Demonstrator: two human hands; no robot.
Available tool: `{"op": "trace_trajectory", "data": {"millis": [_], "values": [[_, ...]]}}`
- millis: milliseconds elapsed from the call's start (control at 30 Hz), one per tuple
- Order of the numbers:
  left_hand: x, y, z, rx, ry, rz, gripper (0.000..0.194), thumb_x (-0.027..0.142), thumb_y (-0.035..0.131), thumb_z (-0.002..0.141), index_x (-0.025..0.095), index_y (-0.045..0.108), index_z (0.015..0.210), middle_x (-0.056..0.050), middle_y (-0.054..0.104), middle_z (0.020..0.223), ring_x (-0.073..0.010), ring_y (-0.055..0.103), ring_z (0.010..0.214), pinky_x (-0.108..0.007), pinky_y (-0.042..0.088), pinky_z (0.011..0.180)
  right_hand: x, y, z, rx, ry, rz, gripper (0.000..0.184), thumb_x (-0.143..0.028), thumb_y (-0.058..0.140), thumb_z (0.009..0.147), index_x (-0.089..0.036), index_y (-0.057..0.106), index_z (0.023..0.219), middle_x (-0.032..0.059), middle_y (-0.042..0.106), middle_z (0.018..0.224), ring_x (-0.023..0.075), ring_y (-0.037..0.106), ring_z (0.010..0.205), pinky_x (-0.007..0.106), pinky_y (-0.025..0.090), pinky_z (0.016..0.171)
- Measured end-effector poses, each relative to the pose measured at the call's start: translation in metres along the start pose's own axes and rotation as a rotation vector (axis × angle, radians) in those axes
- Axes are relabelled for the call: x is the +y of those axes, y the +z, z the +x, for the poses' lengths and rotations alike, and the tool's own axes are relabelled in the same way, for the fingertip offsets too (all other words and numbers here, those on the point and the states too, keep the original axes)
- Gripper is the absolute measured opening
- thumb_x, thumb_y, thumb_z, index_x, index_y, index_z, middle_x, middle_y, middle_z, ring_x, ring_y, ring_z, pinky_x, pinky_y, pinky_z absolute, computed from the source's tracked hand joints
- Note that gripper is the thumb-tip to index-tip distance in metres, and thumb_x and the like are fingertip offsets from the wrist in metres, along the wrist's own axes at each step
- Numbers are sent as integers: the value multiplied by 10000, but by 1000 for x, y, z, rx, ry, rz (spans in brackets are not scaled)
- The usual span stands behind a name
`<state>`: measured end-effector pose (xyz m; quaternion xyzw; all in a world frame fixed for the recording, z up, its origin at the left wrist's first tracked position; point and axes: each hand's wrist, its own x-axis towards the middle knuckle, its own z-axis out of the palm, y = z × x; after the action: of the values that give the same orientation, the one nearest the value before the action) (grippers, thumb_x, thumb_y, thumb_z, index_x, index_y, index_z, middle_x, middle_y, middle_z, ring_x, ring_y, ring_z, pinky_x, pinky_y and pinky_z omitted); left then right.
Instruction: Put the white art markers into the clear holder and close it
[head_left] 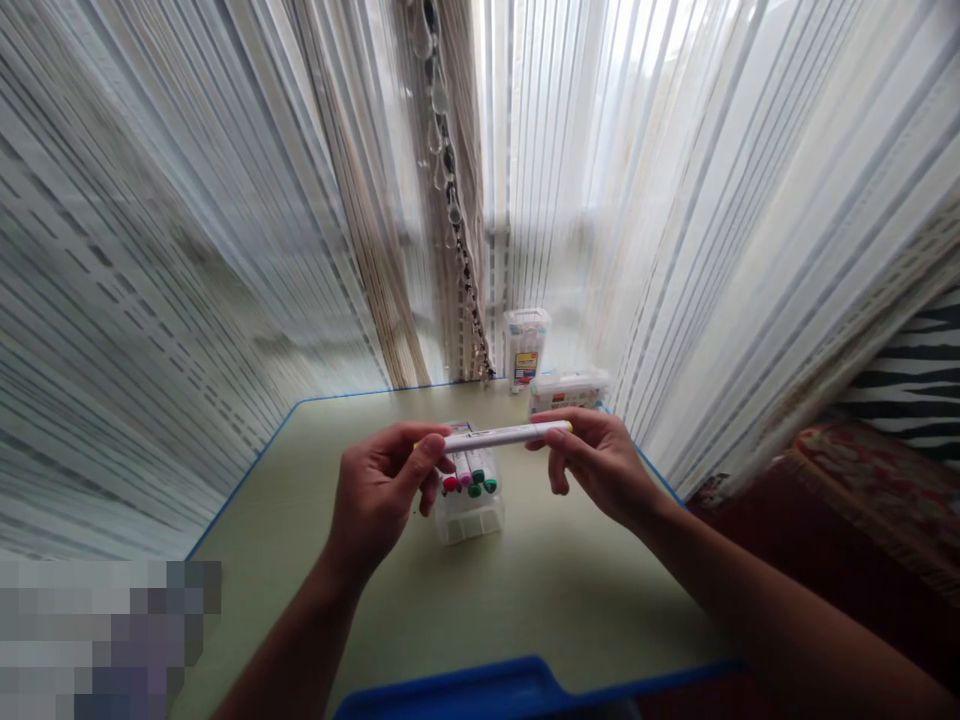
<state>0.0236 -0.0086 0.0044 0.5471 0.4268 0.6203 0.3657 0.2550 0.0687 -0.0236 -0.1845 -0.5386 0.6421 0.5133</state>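
A white marker (502, 437) with yellow at its tips is held level above the table, one end in each hand. My left hand (382, 480) pinches its left end between thumb and fingers. At the right end, the thumb and fingers of my right hand (592, 455) close on it. Below and behind the marker stands a clear plastic case (471, 525), partly hidden by it. Several markers (465, 478) with red, pink and green ends lie in that case.
Farther back on the pale green table (300, 480) stand an upright clear box (526, 345) and a lying clear box (568, 388). String curtains (225, 200) hang around the back and sides. A blue edge (457, 690) runs along the table's front.
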Motion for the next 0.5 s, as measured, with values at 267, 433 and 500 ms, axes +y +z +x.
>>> {"op": "trace_trajectory", "data": {"millis": [267,433,500], "values": [[3,2,-1,34,36,77,221,322,780,849,134,781,965,-28,713,647,-69,540,406,-177,436,395,-4,5,1,43,27,12,266,-389,863,768,-147,787,847,56,770,712,105,596,354,204,466,336],[4,3,0,60,39,94,190,296,764,854,130,775,947,-26,710,676,-76,548,420,-185,441,384,-4,5,1,61,32,6,303,-428,853,772,-137,771,782,69,769,698,109,593,356,208,460,342],[4,3,0,65,41,93,187,291,762,853,128,773,943,-23,706,669,-75,542,417,-184,437,382,-4,5,1,59,35,10,294,-419,855,770,-137,777,802,69,769,696,109,592,354,208,456,341]]}}
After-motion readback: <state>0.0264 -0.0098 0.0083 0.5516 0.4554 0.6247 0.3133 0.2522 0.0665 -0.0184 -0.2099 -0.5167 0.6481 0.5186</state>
